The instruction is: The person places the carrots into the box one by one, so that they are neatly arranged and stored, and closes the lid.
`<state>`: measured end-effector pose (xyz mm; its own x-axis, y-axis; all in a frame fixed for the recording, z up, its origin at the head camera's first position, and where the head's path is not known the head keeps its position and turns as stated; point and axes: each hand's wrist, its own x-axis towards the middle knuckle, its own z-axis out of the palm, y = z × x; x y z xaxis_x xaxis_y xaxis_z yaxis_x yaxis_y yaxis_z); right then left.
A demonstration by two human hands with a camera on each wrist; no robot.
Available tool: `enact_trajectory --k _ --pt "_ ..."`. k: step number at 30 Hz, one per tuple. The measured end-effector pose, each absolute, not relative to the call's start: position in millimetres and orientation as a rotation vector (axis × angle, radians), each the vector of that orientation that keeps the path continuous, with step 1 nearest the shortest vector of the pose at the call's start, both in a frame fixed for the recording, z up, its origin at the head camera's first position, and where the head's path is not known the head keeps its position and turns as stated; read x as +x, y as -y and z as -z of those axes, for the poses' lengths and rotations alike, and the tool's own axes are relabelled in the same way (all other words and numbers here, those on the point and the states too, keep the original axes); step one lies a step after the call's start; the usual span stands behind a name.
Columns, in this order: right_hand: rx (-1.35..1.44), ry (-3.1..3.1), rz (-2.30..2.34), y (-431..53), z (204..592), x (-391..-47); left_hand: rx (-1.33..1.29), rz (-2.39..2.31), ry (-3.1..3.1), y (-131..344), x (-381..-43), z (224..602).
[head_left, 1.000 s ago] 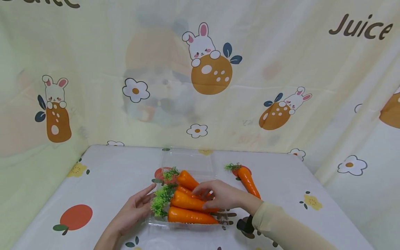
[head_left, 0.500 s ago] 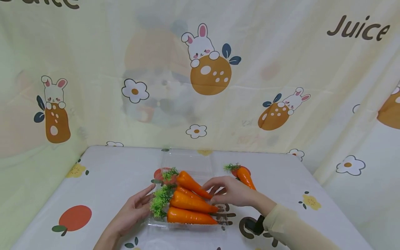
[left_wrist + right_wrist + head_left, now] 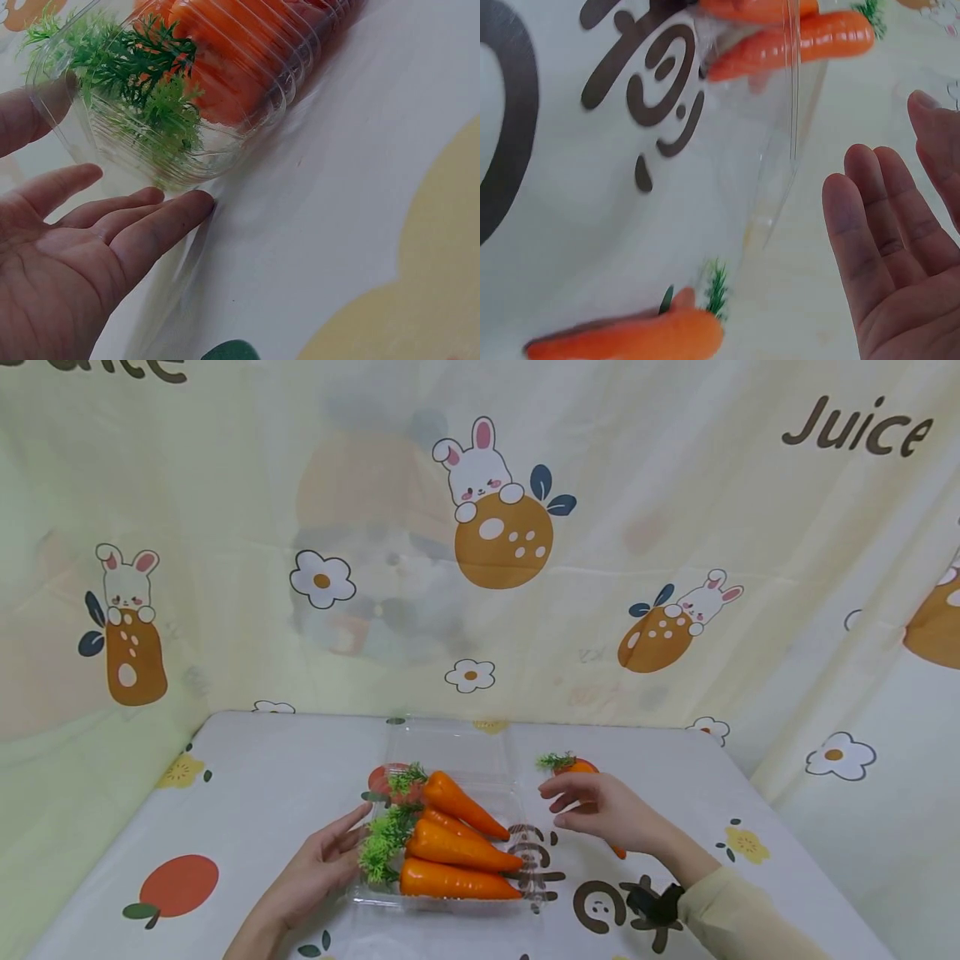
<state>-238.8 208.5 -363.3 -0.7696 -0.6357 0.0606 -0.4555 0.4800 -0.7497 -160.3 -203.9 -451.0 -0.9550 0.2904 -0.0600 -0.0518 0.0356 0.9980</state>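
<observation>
A clear plastic clamshell box [image 3: 450, 904] stands on the table with its lid [image 3: 450, 745] folded back. Several orange carrots [image 3: 461, 880] with green tops lie in it, tops to the left. Beside the box's left end is my left hand [image 3: 318, 868], palm toward it. In the left wrist view its fingertips [image 3: 196, 204] are at the box's end wall, fingers fairly straight. My right hand [image 3: 611, 814] hovers right of the box, fingers loosely bent and holding nothing. Partly hidden under it lies one loose carrot [image 3: 576, 767], which shows in the right wrist view as well [image 3: 637, 339].
A white tablecloth [image 3: 285, 793] printed with fruit and flowers covers the table. Behind it hangs a pale curtain [image 3: 375, 685] with bunny prints. A black strap [image 3: 654, 906] sits at my right wrist.
My right hand has let go of the carrot at the back of the box, which now lies inside, and moved right to above the loose carrot. My left hand has stayed put.
</observation>
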Motion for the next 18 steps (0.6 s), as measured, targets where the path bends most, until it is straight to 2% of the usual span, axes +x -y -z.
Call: enact_trajectory --k 18 --pt "-0.569 -2.813 1.175 -265.4 373.4 -253.5 0.236 -1.986 -2.081 204.1 -160.3 452.5"
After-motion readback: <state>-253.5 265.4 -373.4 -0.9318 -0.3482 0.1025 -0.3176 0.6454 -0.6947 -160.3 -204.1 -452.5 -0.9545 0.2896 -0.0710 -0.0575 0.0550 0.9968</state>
